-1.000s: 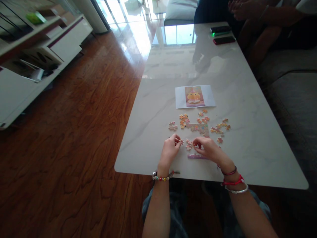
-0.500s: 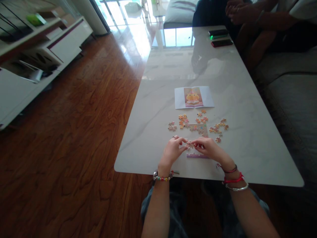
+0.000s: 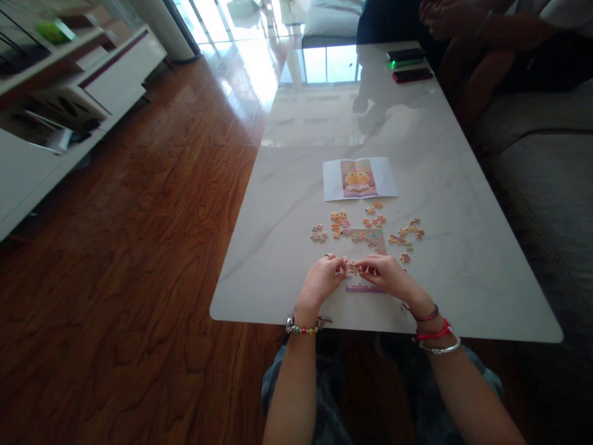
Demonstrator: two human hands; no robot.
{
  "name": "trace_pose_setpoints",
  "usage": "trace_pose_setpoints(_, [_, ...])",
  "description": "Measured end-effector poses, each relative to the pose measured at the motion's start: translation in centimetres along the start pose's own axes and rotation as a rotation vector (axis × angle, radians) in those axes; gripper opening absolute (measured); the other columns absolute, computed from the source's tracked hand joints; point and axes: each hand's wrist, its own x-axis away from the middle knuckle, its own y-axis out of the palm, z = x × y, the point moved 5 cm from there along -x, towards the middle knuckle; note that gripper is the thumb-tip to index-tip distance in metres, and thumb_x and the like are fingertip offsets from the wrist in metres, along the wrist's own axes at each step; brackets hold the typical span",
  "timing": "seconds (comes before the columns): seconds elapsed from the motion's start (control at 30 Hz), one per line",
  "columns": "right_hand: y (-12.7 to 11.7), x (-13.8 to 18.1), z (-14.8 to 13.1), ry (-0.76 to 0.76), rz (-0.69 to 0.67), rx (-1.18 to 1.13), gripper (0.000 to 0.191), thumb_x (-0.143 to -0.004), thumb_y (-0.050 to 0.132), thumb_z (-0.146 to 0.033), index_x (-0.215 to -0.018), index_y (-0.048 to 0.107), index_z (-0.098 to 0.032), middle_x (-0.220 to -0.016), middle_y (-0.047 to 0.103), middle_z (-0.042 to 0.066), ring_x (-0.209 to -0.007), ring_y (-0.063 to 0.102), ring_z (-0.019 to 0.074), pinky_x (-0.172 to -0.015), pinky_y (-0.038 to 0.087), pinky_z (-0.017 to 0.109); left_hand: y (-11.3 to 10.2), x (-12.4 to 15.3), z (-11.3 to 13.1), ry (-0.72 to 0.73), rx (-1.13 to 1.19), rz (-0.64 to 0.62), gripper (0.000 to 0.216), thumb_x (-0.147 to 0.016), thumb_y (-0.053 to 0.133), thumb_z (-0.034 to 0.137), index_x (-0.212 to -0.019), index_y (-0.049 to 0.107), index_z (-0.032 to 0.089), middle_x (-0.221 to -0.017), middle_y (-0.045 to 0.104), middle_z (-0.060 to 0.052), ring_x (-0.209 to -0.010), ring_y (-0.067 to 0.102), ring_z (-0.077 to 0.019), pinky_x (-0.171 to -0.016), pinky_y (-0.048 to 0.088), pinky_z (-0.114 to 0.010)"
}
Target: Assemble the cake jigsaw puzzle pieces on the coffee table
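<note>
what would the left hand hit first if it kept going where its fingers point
The left hand points rightward: likely the small puzzle pieces at its fingertips, then the right hand.

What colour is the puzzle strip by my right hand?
The puzzle strip is light purple, clearest in the head view.

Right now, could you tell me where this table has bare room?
The table is bare between the picture sheet and the phones, and right of the loose pieces. Crowded from the sheet to the left hand and right hand.
</note>
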Motion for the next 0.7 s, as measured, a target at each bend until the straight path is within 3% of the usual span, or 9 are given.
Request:
trace_pose_setpoints(0.3, [0.2, 0.1, 0.7, 0.038, -0.019, 0.011, 0.017, -0.07, 0.052, -0.011, -0.08, 0.064, -0.017, -0.068, 0.062, 0.002, -0.058, 0.052, 0.0103, -0.058, 0.041, 0.022, -0.1, 0.0, -0.2, 0.0, 0.017, 0.008, 0.009, -0.069, 0.058, 0.018, -0.077, 0.059, 0.02, -0.077, 0.054, 0.0, -0.07, 0.051, -0.0103, -0.065, 0.041, -0.021])
trace_pose_setpoints(0.5, [-1.2, 0.2, 1.3, 0.085, 0.035, 0.058, 0.019, -0.069, 0.053, -0.009, -0.08, 0.065, -0.017, -0.073, 0.059, 0.002, -0.059, 0.051, 0.0093, -0.057, 0.041, 0.021, -0.8, 0.3, -0.9, 0.005, 0.022, 0.021, 0.015, -0.07, 0.06, 0.03, -0.08, 0.059, 0.019, -0.075, 0.053, 0.0, -0.068, 0.051, -0.0106, -0.063, 0.042, -0.022])
trace_pose_setpoints(0.6, [-1.5, 0.3, 1.3, 0.081, 0.051, 0.063, 0.018, -0.07, 0.053, -0.01, -0.081, 0.065, -0.017, -0.074, 0.058, 0.002, -0.057, 0.05, 0.0084, -0.057, 0.041, 0.02, -1.3, 0.1, -0.1, 0.017, -0.001, 0.116, 0.02, -0.075, 0.054, 0.032, -0.091, 0.058, 0.021, -0.081, 0.053, -0.001, -0.072, 0.051, -0.0111, -0.068, 0.044, -0.024])
trace_pose_setpoints(0.7, [-1.5, 0.2, 1.1, 0.066, 0.059, 0.064, 0.017, -0.072, 0.054, -0.013, -0.082, 0.066, -0.019, -0.07, 0.057, 0.001, -0.055, 0.049, 0.0083, -0.056, 0.041, 0.021, -1.0, -0.4, 1.5, 0.112, -0.055, 0.159, 0.023, -0.077, 0.052, 0.025, -0.1, 0.057, 0.026, -0.098, 0.052, -0.003, -0.089, 0.049, -0.0139, -0.081, 0.042, -0.029])
